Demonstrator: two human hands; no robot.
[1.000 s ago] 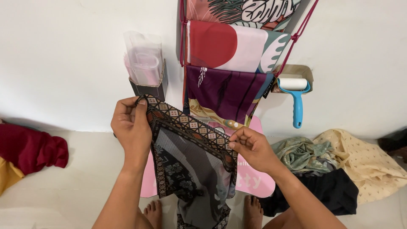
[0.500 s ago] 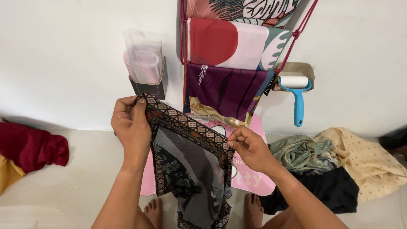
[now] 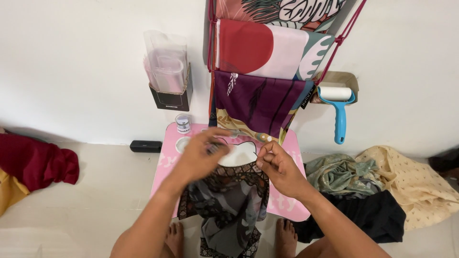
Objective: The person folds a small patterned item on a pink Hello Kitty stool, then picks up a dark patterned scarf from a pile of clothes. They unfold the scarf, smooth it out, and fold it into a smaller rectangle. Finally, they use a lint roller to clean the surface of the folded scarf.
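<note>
Now folding step: left hand (image 3: 203, 155) and right hand (image 3: 279, 169) pinching top edge of grey patterned scarf (image 3: 229, 205), hanging below over pink counter (image 3: 291, 203). Next likely: align corners evenly.

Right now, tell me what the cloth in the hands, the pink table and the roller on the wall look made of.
Grey patterned cloth: thin woven fabric, maybe silky; it drapes in soft folds, with a dark lace-like border. Both hands pinch its top edge. Pink table: smooth, hard, faintly glossy top, probably plastic or coated board. Lint roller: blue moulded plastic handle, white roll that looks like paper.
</note>
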